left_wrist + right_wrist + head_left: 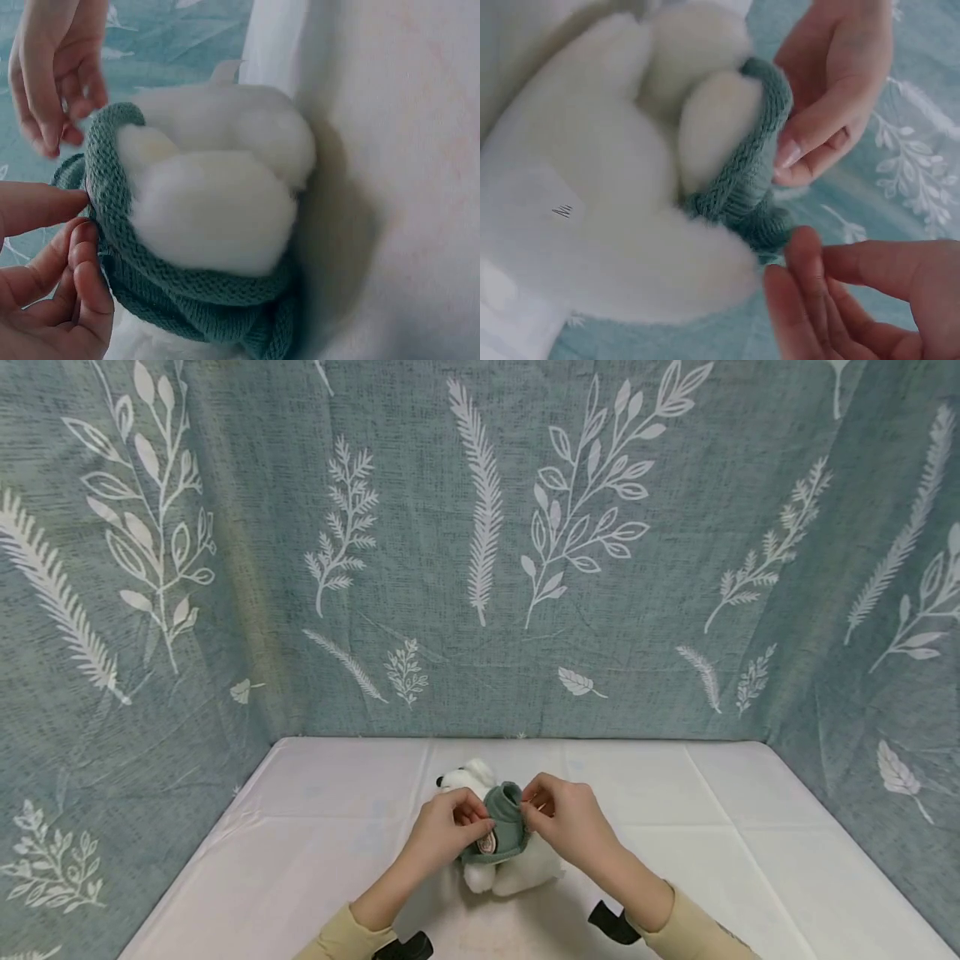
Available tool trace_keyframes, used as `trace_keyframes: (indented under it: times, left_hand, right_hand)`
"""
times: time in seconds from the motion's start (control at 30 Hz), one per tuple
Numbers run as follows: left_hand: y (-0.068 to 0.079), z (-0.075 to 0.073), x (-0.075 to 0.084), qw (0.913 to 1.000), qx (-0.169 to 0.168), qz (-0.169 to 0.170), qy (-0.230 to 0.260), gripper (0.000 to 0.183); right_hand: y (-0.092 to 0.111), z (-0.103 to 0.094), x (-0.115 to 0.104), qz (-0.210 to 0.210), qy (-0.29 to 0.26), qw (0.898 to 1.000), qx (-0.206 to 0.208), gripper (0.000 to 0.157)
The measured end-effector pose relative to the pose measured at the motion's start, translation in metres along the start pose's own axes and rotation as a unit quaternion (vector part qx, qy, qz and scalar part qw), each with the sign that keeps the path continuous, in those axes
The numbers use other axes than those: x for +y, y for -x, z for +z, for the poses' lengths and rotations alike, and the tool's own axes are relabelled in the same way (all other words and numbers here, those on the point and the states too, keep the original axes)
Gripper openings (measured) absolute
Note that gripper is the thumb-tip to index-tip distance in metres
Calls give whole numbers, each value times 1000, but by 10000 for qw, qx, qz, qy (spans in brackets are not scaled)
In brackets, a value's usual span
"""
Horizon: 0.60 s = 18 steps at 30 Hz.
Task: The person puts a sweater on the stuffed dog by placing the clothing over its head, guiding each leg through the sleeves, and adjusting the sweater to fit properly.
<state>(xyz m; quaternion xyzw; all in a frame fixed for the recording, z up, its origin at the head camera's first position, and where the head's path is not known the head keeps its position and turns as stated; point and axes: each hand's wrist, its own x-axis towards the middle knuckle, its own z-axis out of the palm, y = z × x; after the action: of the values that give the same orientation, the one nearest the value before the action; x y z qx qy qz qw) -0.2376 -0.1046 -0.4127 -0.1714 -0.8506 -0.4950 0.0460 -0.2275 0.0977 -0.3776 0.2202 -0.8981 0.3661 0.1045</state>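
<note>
A white plush animal [517,877] with a black nose lies on the table, dressed in a green knitted sweater [508,831] with a small round patch. My left hand [448,827] pinches the sweater beside the patch with thumb and fingertips. My right hand [570,818] pinches the edge of a tube-like part of the sweater on the other side. Seen from the left wrist, the rolled hem [112,176] circles the toy's white fur [217,214]. The right wrist view has the toy's body [592,180] close up, with a small stitched mark.
A white cloth with fold lines covers the table [675,843]. Blue-green curtains [420,527] with white leaf prints hang behind it and at both sides. Black straps [615,922] sit at my wrists, below tan sleeves [697,927].
</note>
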Motion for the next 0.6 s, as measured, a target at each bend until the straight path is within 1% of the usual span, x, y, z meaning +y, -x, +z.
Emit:
trace_keyframes:
  times: [0.07, 0.13, 0.27, 0.33, 0.43, 0.6]
  left_hand:
    - [1, 0, 0, 9999, -128, -28, 80, 9]
    - [1, 0, 0, 9995, -264, -54, 172, 11]
    - [3, -1, 0, 9980, -502, -61, 389, 13]
    - [4, -2, 0, 9972, -537, -85, 506, 14]
    - [5, -3, 0, 9967, -545, -127, 589, 14]
    - [4, -1, -1, 9973, -582, -144, 424, 13]
  right_hand:
    - [-6, 0, 1, -88, -35, 9999, 42, 2]
    - [-12, 4, 2, -125, -143, 9998, -26, 4]
    - [-18, 10, 2, -41, -298, 9995, -106, 7]
    - [-20, 11, 1, 43, -259, 9995, -166, 7]
    - [-22, 12, 1, 147, -119, 9990, -393, 8]
    - [-24, 8, 1, 411, 39, 9957, -831, 17]
